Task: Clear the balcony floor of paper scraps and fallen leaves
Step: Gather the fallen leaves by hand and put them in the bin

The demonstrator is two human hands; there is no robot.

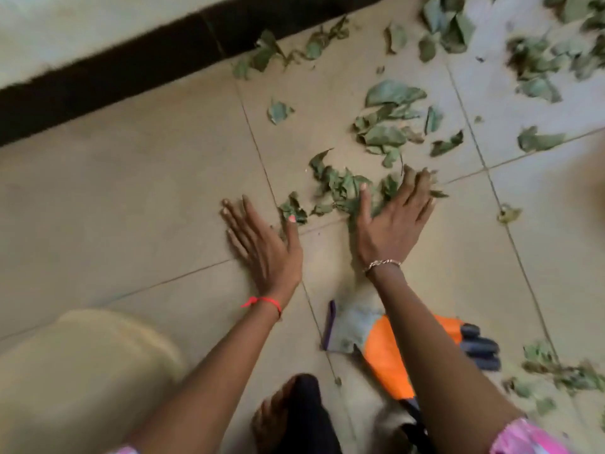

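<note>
Beige tiled balcony floor (131,198) | left hand (262,244), right hand (391,224) flat, grip open, raking dry green leaves (340,191) | mostly undone, upper right littered, no paper visible

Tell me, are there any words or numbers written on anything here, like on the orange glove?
None can be read anywhere.
Orange and grey work glove lying on the floor: no print shows on it.
Beige floor tiles, scattered green leaves, red thread bracelet and metal chain bracelet: no writing on any of them.
</note>
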